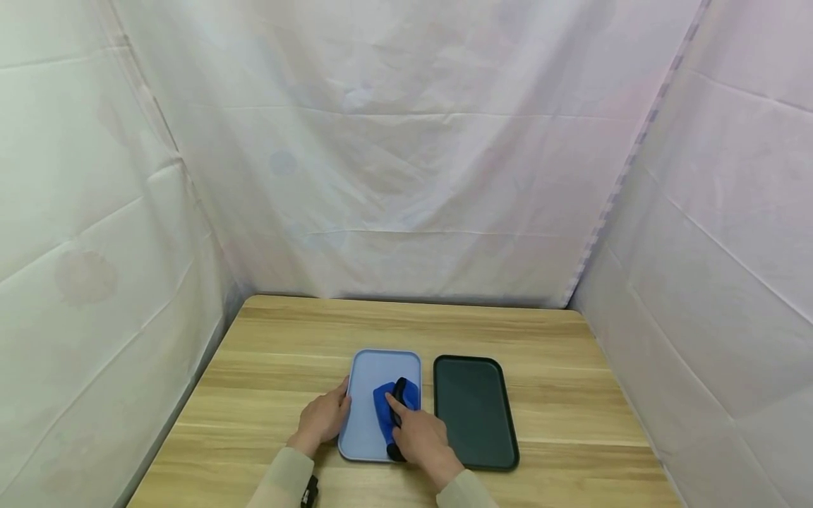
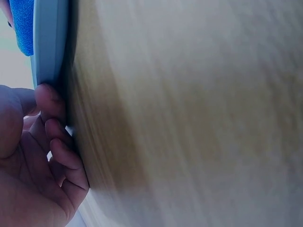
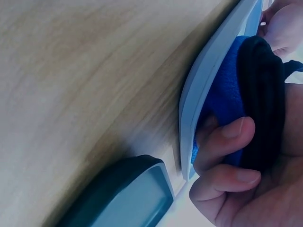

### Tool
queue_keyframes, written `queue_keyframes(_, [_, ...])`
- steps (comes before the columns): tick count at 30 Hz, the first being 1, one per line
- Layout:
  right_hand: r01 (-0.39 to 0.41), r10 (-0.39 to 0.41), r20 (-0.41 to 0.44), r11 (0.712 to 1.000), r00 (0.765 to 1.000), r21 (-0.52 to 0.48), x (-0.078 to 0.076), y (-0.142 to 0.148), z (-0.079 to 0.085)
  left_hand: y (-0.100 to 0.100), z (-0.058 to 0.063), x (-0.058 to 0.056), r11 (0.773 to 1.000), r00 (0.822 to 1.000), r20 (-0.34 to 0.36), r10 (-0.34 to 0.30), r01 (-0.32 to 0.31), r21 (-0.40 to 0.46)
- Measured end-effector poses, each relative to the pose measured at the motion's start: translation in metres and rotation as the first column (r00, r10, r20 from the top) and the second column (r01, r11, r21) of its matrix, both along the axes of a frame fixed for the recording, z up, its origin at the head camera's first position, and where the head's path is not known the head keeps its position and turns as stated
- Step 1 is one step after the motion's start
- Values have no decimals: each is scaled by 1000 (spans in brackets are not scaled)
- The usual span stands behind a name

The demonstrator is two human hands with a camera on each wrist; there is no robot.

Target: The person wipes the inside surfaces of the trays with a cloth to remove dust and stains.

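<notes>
A light blue tray [image 1: 365, 423] lies on the wooden table, with my left hand [image 1: 324, 415] holding it by its left rim. In the left wrist view the fingers [image 2: 49, 101] of that hand are curled in at the tray's edge. My right hand [image 1: 420, 434] grips a blue cloth [image 1: 383, 403] with black parts over the right half of this tray. Its index finger stretches across the cloth, while other fingers [image 3: 232, 132] curl round the bunched black part in the right wrist view. Some of the cloth is hidden under the hand.
A dark green tray [image 1: 473, 406] lies just right of the light blue one, close beside my right hand. Bare wooden table [image 1: 254, 374] surrounds both trays. White fabric sheets [image 1: 406, 176] hang behind the table and along both sides. A black wristband [image 1: 309, 492] shows near the left sleeve.
</notes>
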State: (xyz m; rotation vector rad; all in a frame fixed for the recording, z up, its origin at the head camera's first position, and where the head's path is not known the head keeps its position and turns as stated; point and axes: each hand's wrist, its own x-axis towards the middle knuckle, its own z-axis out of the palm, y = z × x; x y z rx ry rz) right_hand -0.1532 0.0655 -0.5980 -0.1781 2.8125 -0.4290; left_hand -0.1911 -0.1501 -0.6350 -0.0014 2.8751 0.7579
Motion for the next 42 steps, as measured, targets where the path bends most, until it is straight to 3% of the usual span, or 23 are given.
queue_keyframes(42, [2, -1, 29, 1000, 1000, -7, -52, -1, -8, 1, 6, 1, 1000, 1000, 5, -10, 10, -7])
